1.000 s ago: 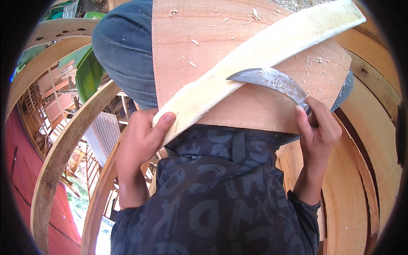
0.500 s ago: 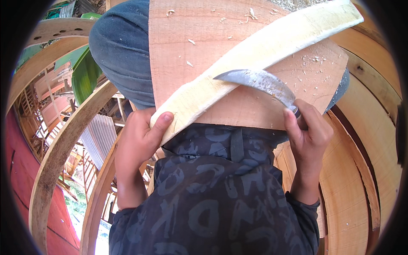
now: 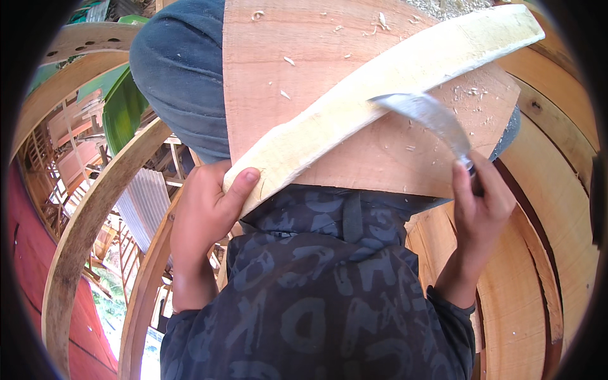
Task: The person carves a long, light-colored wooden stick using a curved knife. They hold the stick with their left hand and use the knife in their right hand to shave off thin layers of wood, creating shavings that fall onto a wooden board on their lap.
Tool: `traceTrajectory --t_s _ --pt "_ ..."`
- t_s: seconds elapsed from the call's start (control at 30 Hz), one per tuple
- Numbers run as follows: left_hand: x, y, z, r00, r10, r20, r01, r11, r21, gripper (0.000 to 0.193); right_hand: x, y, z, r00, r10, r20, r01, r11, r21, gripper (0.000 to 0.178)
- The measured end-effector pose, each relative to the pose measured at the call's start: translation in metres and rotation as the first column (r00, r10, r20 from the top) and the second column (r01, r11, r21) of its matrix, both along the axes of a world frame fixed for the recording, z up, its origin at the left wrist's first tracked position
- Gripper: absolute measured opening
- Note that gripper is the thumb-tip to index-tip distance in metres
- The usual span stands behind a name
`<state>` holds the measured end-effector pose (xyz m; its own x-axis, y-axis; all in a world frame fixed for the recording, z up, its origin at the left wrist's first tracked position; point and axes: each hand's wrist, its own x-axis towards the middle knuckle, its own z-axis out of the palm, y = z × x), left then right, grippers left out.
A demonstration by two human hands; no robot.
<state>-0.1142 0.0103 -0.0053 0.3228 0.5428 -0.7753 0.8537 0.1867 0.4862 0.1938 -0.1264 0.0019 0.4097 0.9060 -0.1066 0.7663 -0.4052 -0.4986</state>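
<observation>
A long, slightly curved pale piece of wood [image 3: 380,82] lies slantwise over a flat reddish board [image 3: 285,57] across my lap. My left hand [image 3: 206,199] grips its near lower end, thumb on top and fingers underneath. In my right hand [image 3: 481,193] is a sickle [image 3: 430,117] with a curved, spotted metal blade. The fingers close round its base, and the handle is mostly hidden in the hand. Its blade tip reaches over the right-hand edge of the pale wood; whether it touches I cannot tell. Motion blurs the blade a little.
Curled shavings [image 3: 383,22] are scattered on the board, with a heap of them [image 3: 449,7] beyond its far edge. Curved planks [image 3: 513,291] rise at my right. On the left stand bent wooden ribs [image 3: 82,240], with a green leaf [image 3: 123,114] between them.
My right hand and the sickle have moved to the right, and the blade tip has slid farther up along the pale wood. My left hand keeps its grip.
</observation>
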Motion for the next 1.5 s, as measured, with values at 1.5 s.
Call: traceTrajectory --t_s 1.5 --pt "0.003 -0.002 0.003 0.999 -0.017 -0.034 0.017 1.000 -0.001 0.060 0.010 0.018 -0.009 0.991 -0.117 -0.061 0.114 0.992 -0.053 0.016"
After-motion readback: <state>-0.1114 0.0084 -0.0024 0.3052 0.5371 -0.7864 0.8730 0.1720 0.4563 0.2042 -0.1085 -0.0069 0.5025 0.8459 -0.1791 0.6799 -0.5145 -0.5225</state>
